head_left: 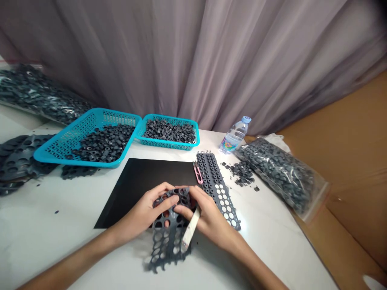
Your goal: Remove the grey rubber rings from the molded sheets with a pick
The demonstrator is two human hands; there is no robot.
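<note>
In both hands, over the front edge of a black mat (121, 197), is a flexible dark grey sheet full of round holes (172, 237). My left hand (159, 203) is closed on its left side, thumb across the top. My right hand (208, 211) grips its right side and also holds a white stick-like handle (191, 229), which points down toward me; its other end is hidden by the fingers. Just beyond the right hand lie pink thread snips (198, 173). Beside them is another holed sheet (222, 189), partly filled with dark ring-shaped pieces.
Two blue baskets (75, 163) (169, 143) of small dark pieces stand at the back. A water bottle (234, 137), loose dark bits (243, 174) and a filled clear bag (281, 173) are at right. Holed sheets (21, 157) and another bag (39, 94) are at left.
</note>
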